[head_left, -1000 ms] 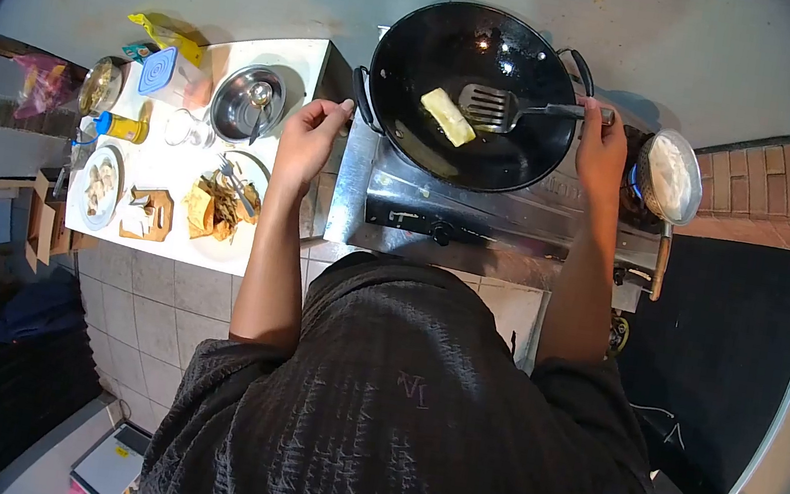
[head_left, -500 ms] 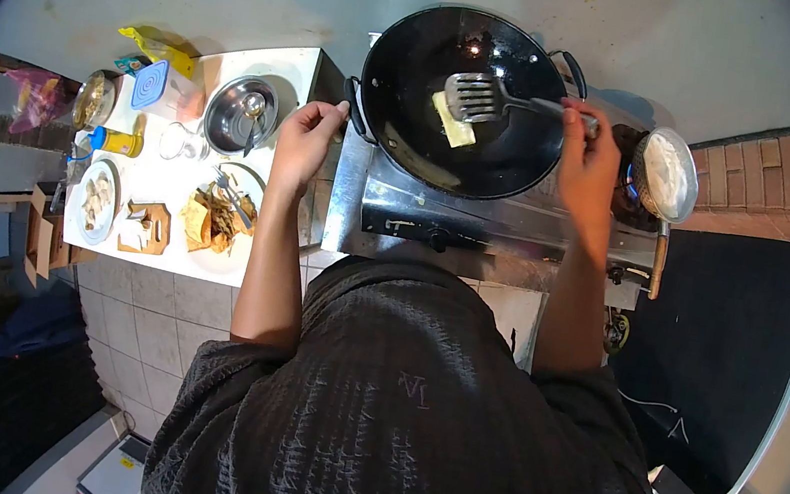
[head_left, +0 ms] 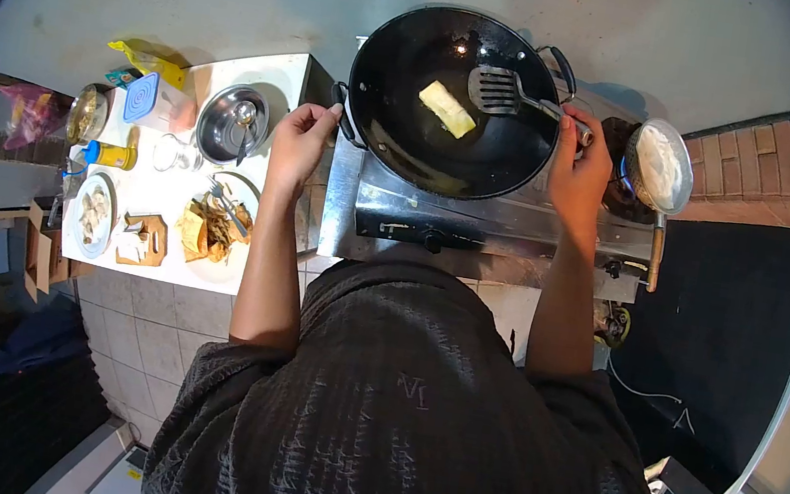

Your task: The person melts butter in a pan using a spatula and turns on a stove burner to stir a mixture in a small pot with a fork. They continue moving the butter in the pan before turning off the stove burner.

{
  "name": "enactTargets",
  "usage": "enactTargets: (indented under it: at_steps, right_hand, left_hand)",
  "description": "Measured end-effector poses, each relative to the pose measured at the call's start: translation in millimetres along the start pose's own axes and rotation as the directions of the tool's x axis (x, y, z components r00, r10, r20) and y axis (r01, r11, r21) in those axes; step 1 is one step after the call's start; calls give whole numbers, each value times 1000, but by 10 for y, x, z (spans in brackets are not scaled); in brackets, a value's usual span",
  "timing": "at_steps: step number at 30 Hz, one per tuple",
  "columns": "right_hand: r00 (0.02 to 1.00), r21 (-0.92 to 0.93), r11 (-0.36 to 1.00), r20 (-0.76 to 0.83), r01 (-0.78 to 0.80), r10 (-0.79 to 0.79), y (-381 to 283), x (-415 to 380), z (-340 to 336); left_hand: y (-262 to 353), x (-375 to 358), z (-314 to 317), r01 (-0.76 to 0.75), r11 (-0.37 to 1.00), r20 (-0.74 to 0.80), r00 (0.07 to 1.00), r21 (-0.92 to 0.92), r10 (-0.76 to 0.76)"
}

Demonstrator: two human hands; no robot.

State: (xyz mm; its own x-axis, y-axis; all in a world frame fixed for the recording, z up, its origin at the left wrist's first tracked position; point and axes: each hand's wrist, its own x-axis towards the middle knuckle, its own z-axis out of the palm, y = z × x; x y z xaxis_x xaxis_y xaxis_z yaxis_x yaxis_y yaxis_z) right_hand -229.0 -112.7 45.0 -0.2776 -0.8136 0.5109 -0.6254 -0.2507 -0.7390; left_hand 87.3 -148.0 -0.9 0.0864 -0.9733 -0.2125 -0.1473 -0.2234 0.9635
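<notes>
A black wok sits on the steel stove, with a pale yellow, rectangular folded piece of food lying in it. My left hand is closed, its fingertips pinching the wok's left handle. In my right hand is the grey handle of a slotted spatula. The spatula's head is over the wok's right half, beside the food and apart from it. My right fingers are closed around the handle's end near the wok's right rim.
On the right burner stands a smaller pan with white contents and a wooden handle; blue flame shows beside it. At left, a white table carries a steel bowl, a plate of food with a fork, a plastic container and a yellow-blue bottle.
The spatula has come off the food and moved right and slightly up. The food now lies tilted differently, a little further left and up. My left hand stays at the wok handle.
</notes>
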Motion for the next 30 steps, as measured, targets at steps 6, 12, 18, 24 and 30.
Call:
enactTargets:
  at_steps: [6,12,18,24,30]
  right_hand:
    - [995,-2,996,-31,-90,90,165,13,72]
    - [989,15,993,-84,-119,120,74,4,91]
    - [978,21,980,-66,-197,198,123,30,116]
    - [989,25,995,-108,-96,98,116,62,53]
    - [988,132,984,-87,-117,129,191,56,108]
  left_hand:
    - [6,-18,15,2,1000,5,1000,-17,-2]
    - [36,-54,18,-3,1000,-21,1000,24,3]
    - [14,-31,23,-7,999,-34,999,39,8]
    - [49,-49,13,9,998,-34,999,58,-7]
    - [92,-75,10,11,999,-37,999,51,-9]
